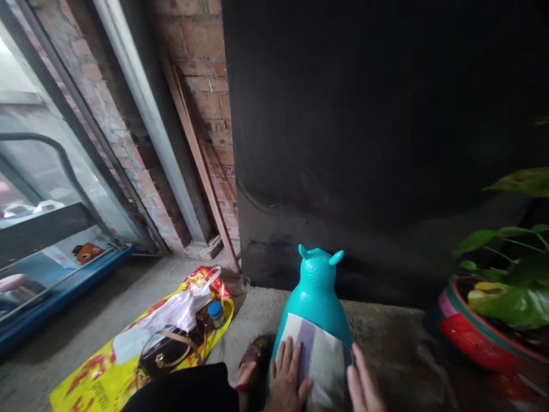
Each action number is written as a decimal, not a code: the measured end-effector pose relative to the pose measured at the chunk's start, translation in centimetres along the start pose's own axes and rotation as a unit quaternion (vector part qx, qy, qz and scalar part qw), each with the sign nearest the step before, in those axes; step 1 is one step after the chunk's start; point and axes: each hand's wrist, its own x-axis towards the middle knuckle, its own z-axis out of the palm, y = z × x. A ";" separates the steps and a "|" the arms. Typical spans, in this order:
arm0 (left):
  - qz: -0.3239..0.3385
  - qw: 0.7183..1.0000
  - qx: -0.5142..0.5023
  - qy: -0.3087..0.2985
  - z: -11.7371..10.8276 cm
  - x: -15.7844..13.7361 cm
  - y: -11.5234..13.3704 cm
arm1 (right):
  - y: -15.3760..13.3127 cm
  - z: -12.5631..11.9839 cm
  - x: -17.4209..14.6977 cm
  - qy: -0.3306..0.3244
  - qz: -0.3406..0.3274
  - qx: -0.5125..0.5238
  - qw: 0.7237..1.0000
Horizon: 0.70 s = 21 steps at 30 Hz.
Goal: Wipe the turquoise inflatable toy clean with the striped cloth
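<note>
A turquoise inflatable animal toy [319, 286] with two small ears stands on the floor in front of me, its head facing the dark panel. Over its back lies a striped cloth [323, 366] in white, purple and grey. My left hand [286, 375] rests flat on the cloth's left part, fingers stretched out. At the cloth's right edge is my right hand [363, 382], fingers extended along the toy's side; it is slightly blurred. The lower parts of the toy and of both hands are cut off by the frame.
A yellow plastic bag [98, 372] on the left bears a black handbag [165, 352], a white cloth [180, 309] and a blue-lidded jar [215, 312]. A blue cart [107, 260] stands beyond. To the right is a potted plant [484, 337]. A black panel [364, 143] rises ahead.
</note>
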 end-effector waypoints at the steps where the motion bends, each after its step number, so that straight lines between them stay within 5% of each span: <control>1: 0.005 1.000 -0.003 0.000 0.2 0.1 -0.2 | 1.0 2.3 -0.8 -0.013 -0.017 -0.045 0.999; 4: 0.005 1.000 -0.001 -0.005 0.6 0.6 -0.7 | 3.3 8.3 -3.1 -0.055 -0.044 -0.180 0.981; 7: -0.014 1.000 0.002 -0.018 0.5 1.5 -0.6 | 3.8 11.4 -2.6 -0.109 -0.017 -0.286 0.952; 15: -0.079 0.997 0.002 -0.013 -1.3 5.9 0.9 | 0.5 12.7 5.8 -0.204 -0.002 -0.360 0.910; 21: -0.070 0.997 -0.008 -0.020 -1.8 6.6 0.8 | -0.3 13.1 5.5 -0.193 0.045 -0.351 0.915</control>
